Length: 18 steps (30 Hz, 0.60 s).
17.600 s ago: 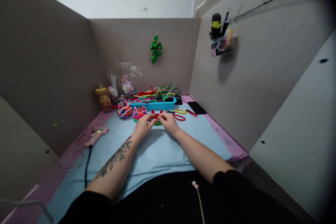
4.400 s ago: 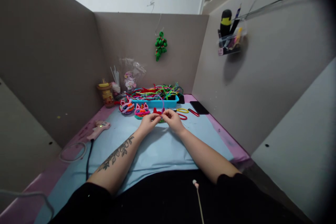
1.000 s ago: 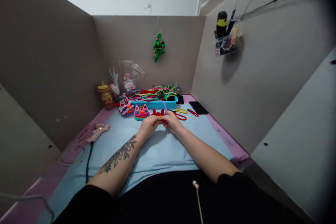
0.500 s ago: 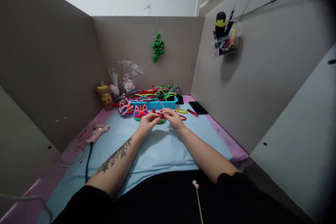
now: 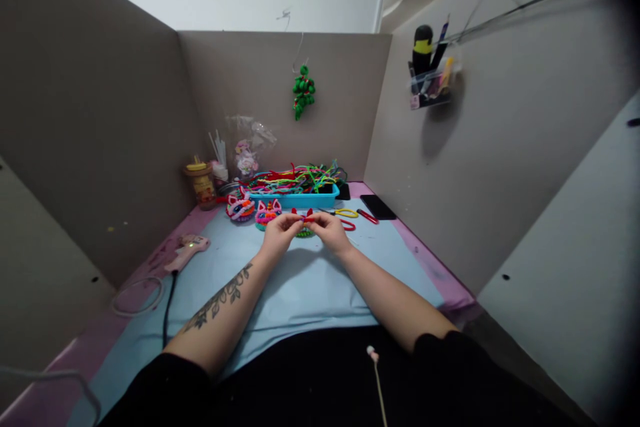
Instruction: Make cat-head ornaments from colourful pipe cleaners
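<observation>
My left hand [image 5: 281, 235] and my right hand [image 5: 329, 230] meet fingertip to fingertip above the light blue cloth [image 5: 310, 280]. Both are pinched on something small, purple and red, mostly covered by the fingers. Just below and behind it shows a green fuzzy piece [image 5: 305, 233] with red points on top. To the left of my left hand sit a pink-eared fuzzy figure [image 5: 269, 212] and a second multicoloured one [image 5: 240, 207]. Beside my right hand lie scissors with red handles [image 5: 346, 225] and pliers with yellow handles [image 5: 347, 213].
A blue tray [image 5: 300, 200] of coloured pipe cleaners stands at the back. A pink glue gun [image 5: 186, 251] with its cord lies left, near a jar [image 5: 201, 185]. At right are a black phone [image 5: 378, 207] and a red-handled tool [image 5: 368, 216]. Grey partitions [image 5: 280, 100] surround the table.
A purple strand that stuck up above my right fingers no longer shows there. My right hand has shifted slightly, and the fingertips of both hands are now level with each other.
</observation>
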### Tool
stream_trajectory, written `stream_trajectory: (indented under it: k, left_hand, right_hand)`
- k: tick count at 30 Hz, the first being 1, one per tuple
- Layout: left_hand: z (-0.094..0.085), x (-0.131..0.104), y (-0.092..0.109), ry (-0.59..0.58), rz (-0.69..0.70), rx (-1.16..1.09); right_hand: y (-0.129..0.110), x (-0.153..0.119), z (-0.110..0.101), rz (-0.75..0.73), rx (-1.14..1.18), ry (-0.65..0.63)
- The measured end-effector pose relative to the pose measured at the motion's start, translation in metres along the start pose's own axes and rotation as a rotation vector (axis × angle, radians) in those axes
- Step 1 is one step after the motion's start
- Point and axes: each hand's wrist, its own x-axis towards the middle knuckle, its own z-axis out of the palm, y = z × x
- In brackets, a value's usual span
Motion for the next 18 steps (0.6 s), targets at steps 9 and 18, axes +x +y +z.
stream_trajectory:
  k: [9,18]
  left_hand:
    - [-0.0029,-0.0034,-0.0020,0.049,0.343,0.385]
    - [-0.0059,-0.0025,-0.0007,0.026,0.605,0.575]
  right_hand:
    - [0.0008,0.0001,0.0027,0.072,0.086,-0.002]
    - [0.0027,0.0012,0.0025,0.125,0.078,-0.034]
